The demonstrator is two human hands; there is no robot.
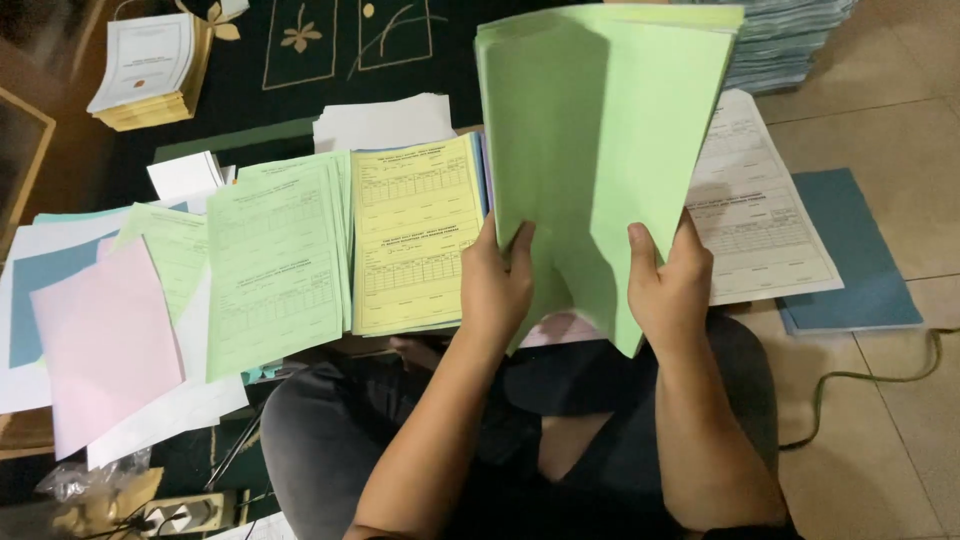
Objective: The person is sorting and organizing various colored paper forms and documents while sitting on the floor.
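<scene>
A: Setting: tiled floor (880, 440) on the right, dark patterned rug (330, 45) at the top left. Sorted paper piles spread between them.

B: Item held: stack of green sheets (600, 150), upright and slightly fanned, raised above the lap at upper centre.

A: Left hand (495, 285): closed on the stack's lower left edge, thumb on the near face, fingers behind.

B: Right hand (670, 285): closed on the lower right edge, thumb likewise in front.

A: Just left of the left hand: yellow printed forms (415, 235) flat on the floor. Beside those, green printed forms (275, 265). Farther left, pink blank sheet (105, 340) over white paper.

B: Right of the held stack: white printed form (760, 215), partly hidden behind the green sheets, overlapping a blue folder (855, 250) on the tiles.

A: Top left corner of the rug: pile of white-covered booklets (150, 70). Top right: stack of pale blue paper (790, 40).

B: Right side of the floor: green cable (860, 380) trailing across the tiles.
</scene>
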